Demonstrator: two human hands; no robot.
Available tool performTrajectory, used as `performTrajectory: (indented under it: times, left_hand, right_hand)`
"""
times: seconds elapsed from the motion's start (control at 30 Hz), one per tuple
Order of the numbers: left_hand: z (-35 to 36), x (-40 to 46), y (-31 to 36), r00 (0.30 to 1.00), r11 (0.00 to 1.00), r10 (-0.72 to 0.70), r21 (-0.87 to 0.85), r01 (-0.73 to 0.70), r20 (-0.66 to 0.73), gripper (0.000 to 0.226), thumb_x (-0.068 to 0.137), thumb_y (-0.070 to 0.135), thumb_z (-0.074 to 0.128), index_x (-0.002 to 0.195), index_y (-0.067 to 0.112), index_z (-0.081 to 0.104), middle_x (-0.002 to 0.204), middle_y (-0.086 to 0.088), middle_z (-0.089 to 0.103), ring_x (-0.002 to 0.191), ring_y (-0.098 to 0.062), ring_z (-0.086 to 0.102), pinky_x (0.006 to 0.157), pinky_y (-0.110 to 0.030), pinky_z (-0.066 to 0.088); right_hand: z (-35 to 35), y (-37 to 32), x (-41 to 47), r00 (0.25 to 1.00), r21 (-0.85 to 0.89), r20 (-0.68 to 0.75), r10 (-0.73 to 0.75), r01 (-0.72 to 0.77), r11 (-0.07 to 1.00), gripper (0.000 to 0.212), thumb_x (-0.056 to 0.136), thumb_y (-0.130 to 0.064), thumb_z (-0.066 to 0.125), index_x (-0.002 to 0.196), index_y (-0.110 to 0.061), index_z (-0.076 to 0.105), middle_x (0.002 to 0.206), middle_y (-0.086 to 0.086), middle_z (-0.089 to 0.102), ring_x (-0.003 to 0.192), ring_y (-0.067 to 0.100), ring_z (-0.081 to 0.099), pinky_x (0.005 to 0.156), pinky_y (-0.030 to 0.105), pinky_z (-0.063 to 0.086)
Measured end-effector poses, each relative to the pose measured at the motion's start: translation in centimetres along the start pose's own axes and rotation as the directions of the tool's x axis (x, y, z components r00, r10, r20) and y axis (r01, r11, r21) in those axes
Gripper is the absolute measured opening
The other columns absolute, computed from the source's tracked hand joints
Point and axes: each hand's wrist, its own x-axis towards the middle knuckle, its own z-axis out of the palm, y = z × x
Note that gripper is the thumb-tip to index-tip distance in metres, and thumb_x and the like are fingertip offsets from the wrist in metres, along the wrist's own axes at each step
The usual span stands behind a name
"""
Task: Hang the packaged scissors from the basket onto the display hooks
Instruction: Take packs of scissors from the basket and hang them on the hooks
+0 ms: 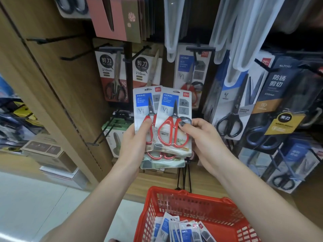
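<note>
I hold packs of red-handled scissors in front of the display. My left hand point(135, 142) grips a small stack of packs point(142, 109), thumb on the front card. My right hand point(202, 137) pinches the front pack point(172, 119) at its right edge. Behind them one matching pack point(191, 67) hangs on a black display hook point(200, 48). Below, the red basket point(197, 205) holds several more packs point(176, 229) in its near left corner.
Other scissor packs hang around: black-handled ones point(232, 110) at right, 210 mm ones point(111, 75) at left. Bare black hooks point(50, 39) jut from the wooden panel at left. Clear plastic sleeves point(239, 32) hang overhead. Boxes point(45, 152) sit on the floor at left.
</note>
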Motion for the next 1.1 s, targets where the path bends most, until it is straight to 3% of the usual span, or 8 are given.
performTrajectory:
  times: [0.13, 0.27, 0.47, 0.63, 0.73, 0.87, 0.97, 1.1]
  left_hand:
    - [-0.3, 0.1, 0.0, 1.0, 1.0, 0.012, 0.022, -0.012, -0.027, 0.031, 0.103, 0.048, 0.063, 0.125, 0.027, 0.068, 0.104, -0.001, 0.083, 0.091, -0.025, 0.081, 0.089, -0.053, 0.064]
    - [-0.4, 0.3, 0.1, 0.997, 1.0, 0.019, 0.009, -0.019, -0.072, 0.028, 0.101, 0.049, 0.065, 0.121, 0.029, 0.069, 0.102, 0.0, 0.083, 0.091, -0.024, 0.082, 0.089, -0.055, 0.064]
    - [-0.5, 0.4, 0.0, 0.995, 0.999, 0.039, 0.017, -0.037, -0.087, 0.025, 0.102, 0.048, 0.065, 0.118, 0.03, 0.069, 0.101, 0.001, 0.083, 0.089, -0.022, 0.082, 0.086, -0.051, 0.065]
    - [-0.2, 0.3, 0.0, 0.995, 0.998, 0.049, 0.044, -0.045, -0.087, 0.029, 0.103, 0.048, 0.063, 0.122, 0.027, 0.069, 0.102, 0.001, 0.083, 0.09, -0.022, 0.081, 0.088, -0.051, 0.064]
    - [-0.1, 0.2, 0.0, 0.995, 0.997, 0.05, 0.055, -0.045, -0.091, 0.03, 0.102, 0.049, 0.064, 0.123, 0.028, 0.069, 0.102, 0.001, 0.083, 0.09, -0.022, 0.081, 0.087, -0.05, 0.065]
    - [-0.2, 0.3, -0.1, 0.991, 0.996, 0.054, 0.08, -0.045, -0.12, 0.031, 0.102, 0.049, 0.063, 0.124, 0.028, 0.069, 0.1, 0.004, 0.083, 0.088, -0.018, 0.081, 0.083, -0.045, 0.066]
    - [-0.4, 0.3, -0.2, 0.988, 0.995, 0.051, 0.088, -0.039, -0.143, 0.028, 0.102, 0.048, 0.064, 0.122, 0.029, 0.07, 0.1, 0.006, 0.083, 0.089, -0.017, 0.081, 0.086, -0.047, 0.066]
    - [-0.4, 0.3, -0.3, 0.989, 0.996, 0.039, 0.09, -0.026, -0.14, 0.031, 0.102, 0.049, 0.064, 0.125, 0.029, 0.069, 0.102, 0.005, 0.082, 0.091, -0.018, 0.081, 0.088, -0.052, 0.065]
  right_hand:
    - [-1.5, 0.3, -1.4, 0.999, 0.07, 0.054, -0.006, 0.002, 0.998, 0.011, 0.1, -0.012, 0.067, 0.109, -0.011, 0.061, 0.105, 0.016, 0.079, 0.091, 0.032, 0.078, 0.073, 0.046, 0.064]
    - [-2.9, 0.7, -3.0, 0.984, 0.124, 0.1, -0.145, 0.133, 0.983, 0.017, 0.095, -0.01, 0.068, 0.11, -0.01, 0.06, 0.104, 0.014, 0.078, 0.093, 0.03, 0.077, 0.07, 0.04, 0.064]
    - [-3.0, 0.4, -4.8, 0.928, 0.114, 0.145, -0.344, 0.33, 0.937, 0.018, 0.091, -0.016, 0.071, 0.097, -0.033, 0.072, 0.106, 0.012, 0.079, 0.096, 0.027, 0.078, 0.066, 0.029, 0.061]
    - [-2.1, -1.0, -4.6, 0.925, 0.103, 0.073, -0.374, 0.366, 0.925, 0.015, 0.094, -0.02, 0.071, 0.092, -0.034, 0.07, 0.101, 0.01, 0.079, 0.084, 0.029, 0.079, 0.053, 0.032, 0.061]
    - [-1.7, -1.2, -4.0, 0.919, 0.087, 0.012, -0.395, 0.392, 0.916, 0.013, 0.095, -0.019, 0.072, 0.092, -0.031, 0.07, 0.098, 0.014, 0.078, 0.087, 0.03, 0.078, 0.068, 0.044, 0.066]
    - [-1.1, -1.7, -1.9, 0.925, 0.01, -0.073, -0.372, 0.373, 0.928, 0.013, 0.096, -0.019, 0.071, 0.105, -0.021, 0.062, 0.096, 0.011, 0.079, 0.092, 0.025, 0.079, 0.078, 0.04, 0.064]
    - [-0.7, -2.5, 1.6, 0.938, -0.032, -0.184, -0.294, 0.294, 0.955, 0.015, 0.097, -0.017, 0.072, 0.108, -0.018, 0.06, 0.097, 0.005, 0.08, 0.092, 0.023, 0.079, 0.087, 0.047, 0.063]
    - [0.1, -3.5, 6.4, 0.912, -0.164, -0.319, -0.259, 0.216, 0.963, 0.021, 0.096, -0.025, 0.073, 0.108, -0.014, 0.06, 0.106, 0.005, 0.073, 0.092, 0.022, 0.072, 0.076, 0.03, 0.058]
